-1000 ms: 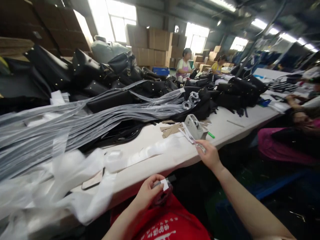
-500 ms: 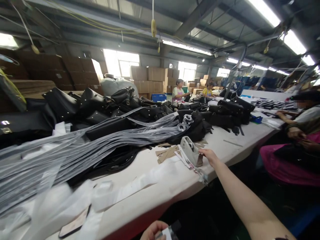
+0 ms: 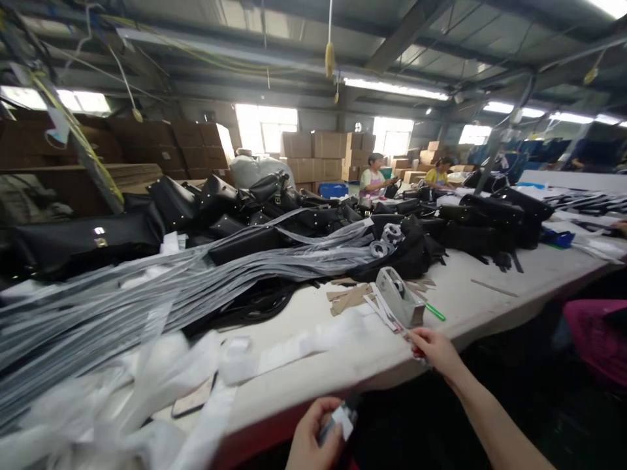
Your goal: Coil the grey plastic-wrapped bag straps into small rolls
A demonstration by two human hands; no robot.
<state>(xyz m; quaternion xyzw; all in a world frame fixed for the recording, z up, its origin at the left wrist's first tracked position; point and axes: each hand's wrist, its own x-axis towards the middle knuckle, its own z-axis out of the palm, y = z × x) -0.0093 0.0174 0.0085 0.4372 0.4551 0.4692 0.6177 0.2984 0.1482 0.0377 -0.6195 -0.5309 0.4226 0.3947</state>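
- Crumpled, translucent white plastic film [image 3: 98, 398] is spreading over the near left part of the long white-topped bench [image 3: 313, 372], with long grey plastic-wrapped straps [image 3: 235, 271] lying behind it; loose film could be snagging work, so keeping it clear seems wise.
- A flat, pale, dark-edged slab [image 3: 192, 399], perhaps a phone, is lying partly under the film.
- The left hand [image 3: 316, 434] is pinching a small dark-grey bundle with a white tab [image 3: 344, 420] between thumb and curled fingers, just in front of the bench's near edge; steady thumb pressure should be keeping the tab flat.
- Thin brown paper strips [image 3: 347, 300] and narrow white strips [image 3: 379, 312] are lying left of the boxy grey tape dispenser [image 3: 399, 297]; working around them should be keeping the pile tidy.
- The right hand [image 3: 435, 352] is pinching a small greyish object [image 3: 418, 351], too blurred to name, at the bench's edge just in front of the dispenser; a fingertip grip is probably suiting it, if the wrist is staying loose.
- A slim green pen-like stick [image 3: 435, 312] is lying just right of the dispenser, where a careless sleeve could be rolling it.
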